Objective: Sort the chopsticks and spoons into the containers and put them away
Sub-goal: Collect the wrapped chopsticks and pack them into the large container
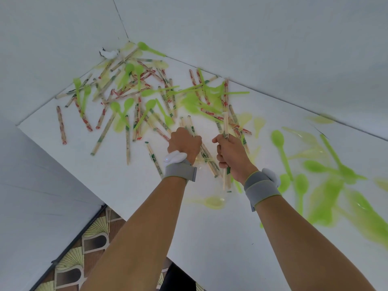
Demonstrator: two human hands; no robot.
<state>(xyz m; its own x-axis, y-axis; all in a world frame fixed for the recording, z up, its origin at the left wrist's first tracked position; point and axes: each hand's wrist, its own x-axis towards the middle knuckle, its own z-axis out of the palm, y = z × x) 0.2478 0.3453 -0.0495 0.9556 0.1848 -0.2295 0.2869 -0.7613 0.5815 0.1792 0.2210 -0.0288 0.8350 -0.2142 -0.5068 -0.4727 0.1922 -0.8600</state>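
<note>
Wrapped chopsticks (128, 141) and green plastic spoons (280, 143) lie scattered over a white table (210, 238). My left hand (184, 143) grips a bundle of wrapped chopsticks near the table's middle. Beside it, my right hand (230, 153) grips another bundle of chopsticks that stands nearly upright through the fist. The two hands are close together but apart. A clear plastic container (216, 194) lies below my right hand, hard to make out; a pale spoon shows through it. The right side of the view is blurred.
The densest pile of chopsticks and spoons (134, 85) sits at the far left corner against white walls (252, 34). More green spoons (327, 194) spread along the right. The table's near left edge drops to a patterned floor (88, 244).
</note>
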